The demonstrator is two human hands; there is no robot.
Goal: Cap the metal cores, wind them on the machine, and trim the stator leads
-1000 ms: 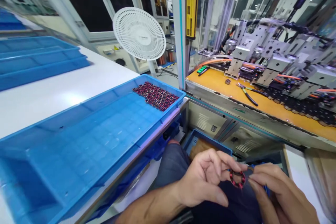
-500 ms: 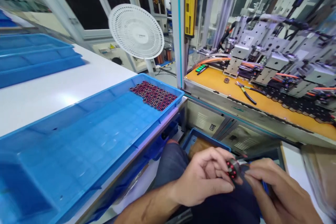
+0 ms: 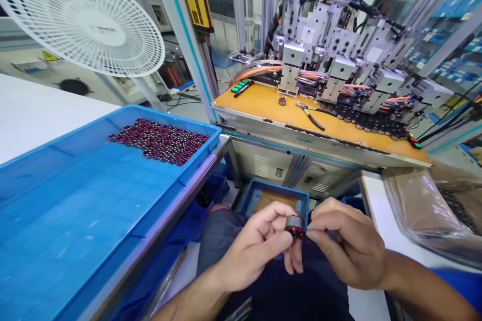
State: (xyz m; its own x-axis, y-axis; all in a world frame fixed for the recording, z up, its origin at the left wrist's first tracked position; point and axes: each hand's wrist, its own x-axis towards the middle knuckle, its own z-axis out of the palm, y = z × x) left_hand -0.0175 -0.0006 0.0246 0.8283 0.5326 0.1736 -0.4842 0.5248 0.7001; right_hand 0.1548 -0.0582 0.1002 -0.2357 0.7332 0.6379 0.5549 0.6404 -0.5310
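Observation:
My left hand [image 3: 259, 246] pinches a small round metal part [image 3: 294, 225] between thumb and fingers, above my lap. The part has a grey cylindrical side and a dark end with red spots. Right beside it, my right hand [image 3: 346, 241] has its thumb and index fingertips pressed together; whatever they hold, if anything, is too small to make out. Many similar red-and-black parts [image 3: 165, 140] are packed at the far end of a long blue tray [image 3: 79, 210] on the left.
A white fan [image 3: 101, 25] stands behind the tray. Ahead is a machine [image 3: 331, 60] over an orange bench [image 3: 256, 108] with pliers [image 3: 312, 116]. A blue bin [image 3: 246, 200] sits low beyond my knees, and plastic-wrapped material [image 3: 417, 210] lies at the right.
The view has swung to the right. The held part is turned so its grey side shows above the red-spotted end. Both hands remain close together around it.

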